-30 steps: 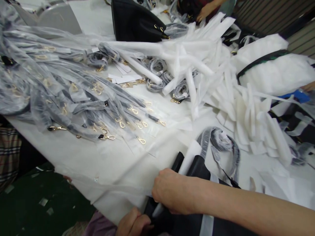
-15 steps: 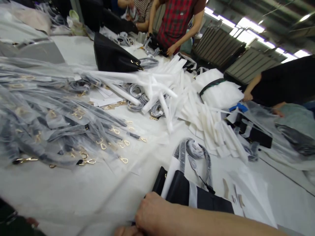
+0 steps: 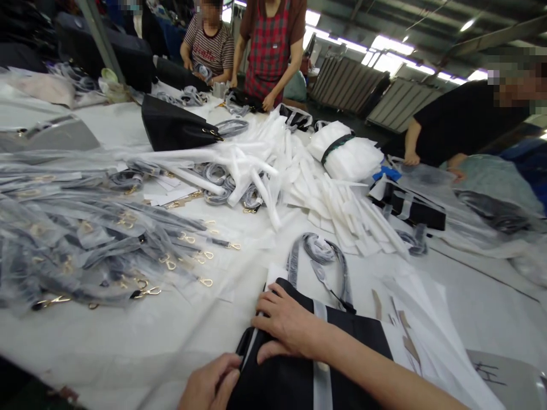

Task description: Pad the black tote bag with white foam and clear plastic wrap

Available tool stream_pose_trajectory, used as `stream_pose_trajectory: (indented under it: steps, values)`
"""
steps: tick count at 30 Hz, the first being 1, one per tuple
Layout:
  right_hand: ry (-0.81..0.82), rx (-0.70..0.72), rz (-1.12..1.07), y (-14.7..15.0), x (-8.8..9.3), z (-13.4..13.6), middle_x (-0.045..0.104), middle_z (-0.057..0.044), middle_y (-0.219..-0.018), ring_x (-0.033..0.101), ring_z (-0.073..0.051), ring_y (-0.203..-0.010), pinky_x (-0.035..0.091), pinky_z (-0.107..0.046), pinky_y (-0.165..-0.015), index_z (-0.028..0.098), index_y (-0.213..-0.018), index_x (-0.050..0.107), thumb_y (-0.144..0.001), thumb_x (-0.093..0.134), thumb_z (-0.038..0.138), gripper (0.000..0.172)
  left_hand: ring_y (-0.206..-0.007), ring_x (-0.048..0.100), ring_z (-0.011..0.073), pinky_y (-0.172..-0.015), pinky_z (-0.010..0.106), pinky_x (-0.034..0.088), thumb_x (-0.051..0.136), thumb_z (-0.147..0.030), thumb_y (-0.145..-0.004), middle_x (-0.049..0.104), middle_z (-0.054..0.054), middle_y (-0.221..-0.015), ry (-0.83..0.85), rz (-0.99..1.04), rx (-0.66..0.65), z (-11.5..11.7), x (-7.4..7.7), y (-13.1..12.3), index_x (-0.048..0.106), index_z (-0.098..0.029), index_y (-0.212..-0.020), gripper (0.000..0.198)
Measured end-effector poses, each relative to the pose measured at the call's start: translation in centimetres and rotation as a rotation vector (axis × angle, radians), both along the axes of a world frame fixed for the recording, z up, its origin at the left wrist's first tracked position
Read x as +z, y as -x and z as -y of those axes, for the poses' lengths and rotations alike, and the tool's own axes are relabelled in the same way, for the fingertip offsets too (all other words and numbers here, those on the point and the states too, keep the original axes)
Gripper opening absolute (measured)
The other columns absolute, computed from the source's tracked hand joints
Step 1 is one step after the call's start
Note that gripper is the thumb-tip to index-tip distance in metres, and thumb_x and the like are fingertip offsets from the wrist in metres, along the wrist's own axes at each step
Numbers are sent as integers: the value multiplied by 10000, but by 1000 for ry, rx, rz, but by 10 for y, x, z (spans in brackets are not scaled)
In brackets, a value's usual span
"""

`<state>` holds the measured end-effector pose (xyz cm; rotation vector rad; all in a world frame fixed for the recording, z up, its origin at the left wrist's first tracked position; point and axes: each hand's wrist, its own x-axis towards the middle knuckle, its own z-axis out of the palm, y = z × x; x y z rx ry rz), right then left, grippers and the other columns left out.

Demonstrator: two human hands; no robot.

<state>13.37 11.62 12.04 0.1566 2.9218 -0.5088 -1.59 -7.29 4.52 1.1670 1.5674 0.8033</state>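
Note:
A black handbag [image 3: 354, 376] lies on its side in front of me, with a pale band [image 3: 321, 384] around it and white paper [image 3: 277, 274] showing at its mouth. My left hand [image 3: 213, 380] pinches the near corner of the mouth between thumb and fingers. Across the mouth rests my right hand [image 3: 290, 322], fingers bent over the edge and thumb on the upper panel, gripping it. Just beyond the bag, a plastic-wrapped strap [image 3: 339, 265] lies in loops on the table. The fingertips of my left hand are partly hidden.
Wrapped straps with gold clasps [image 3: 128, 245] cover the left of the table [image 3: 141, 353]. White paper rolls and strips [image 3: 316, 188] heap in the middle. Farther back stands another black bag [image 3: 171, 125]. Co-workers are across the table, one in a checked apron [image 3: 268, 54], another at right [image 3: 465, 114].
My right hand has opened from a closed grip and moved up over the bag's mouth. The bag is turned more into view, and my left hand now shows at its corner. The view has shifted.

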Motion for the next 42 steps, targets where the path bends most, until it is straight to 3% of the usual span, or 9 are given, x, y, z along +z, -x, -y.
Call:
stream_pose_trajectory:
  steps: [4,7,11,16,20,26,30,35,42]
  values:
    - [-3,35,-34,0,2,4,602,-72,-1073,506,-226,-1040,281,-432,-1024,197,-1103,567,-897,521,569,428,-575,545,137,-544,232,388,429,-352,-862,558,-35,-597,148,126,-36,-23,19,4,632,-175,-974,292]
    - [-14,58,-54,-4,10,7,603,-56,-1091,509,-217,-1050,289,-415,-1020,202,-1052,571,-895,533,556,388,-571,541,134,-552,234,371,492,-282,-795,552,-50,-603,129,146,-72,-35,31,9,615,-180,-1078,325]
    - [-87,60,-131,-13,15,21,584,-78,-1182,494,-226,-1092,247,-433,-1051,175,-1001,564,-890,578,508,352,-564,512,116,-530,223,332,517,-211,-712,551,-63,-603,115,124,-185,-40,44,18,660,-217,-957,283]
    - [-129,62,-110,-27,14,49,603,9,-796,514,-190,-751,343,-394,-836,196,-882,555,-844,679,348,200,-549,488,94,-496,208,302,585,-215,-652,547,-79,-587,178,123,-203,-43,40,22,587,-197,-757,107]
    - [-109,72,-52,-20,8,65,591,15,-746,486,-194,-699,315,-364,-675,197,-912,558,-770,738,425,323,-531,444,77,-493,201,292,545,-213,-704,486,-86,-567,142,159,-254,-47,37,25,493,-200,-694,55]
    - [-41,137,-6,-6,-17,80,573,53,-609,442,-160,-582,265,-351,-620,207,-745,509,-773,726,306,240,-630,533,117,-547,230,305,434,-203,-816,580,-33,-687,-22,-103,-443,-38,41,18,468,-205,-721,101]
    - [-85,126,-124,-11,-28,87,526,41,-551,393,-149,-544,216,-347,-589,196,-680,478,-901,568,260,247,-711,651,215,-545,276,346,374,-207,-867,694,70,-814,56,-325,-626,-36,48,8,558,-190,-850,185]
    - [-177,79,-274,-17,-28,90,471,22,-539,354,-146,-523,220,-345,-580,182,-663,482,-973,370,150,332,-676,678,262,-494,287,343,404,-186,-839,716,115,-795,76,-362,-749,-47,56,12,619,-154,-857,218]
    - [-254,127,-237,-17,-20,86,483,14,-584,419,-160,-565,263,-339,-571,180,-751,543,-963,423,155,245,-637,680,259,-410,269,258,475,-181,-766,725,153,-765,69,-374,-851,-58,49,22,695,-123,-759,227]
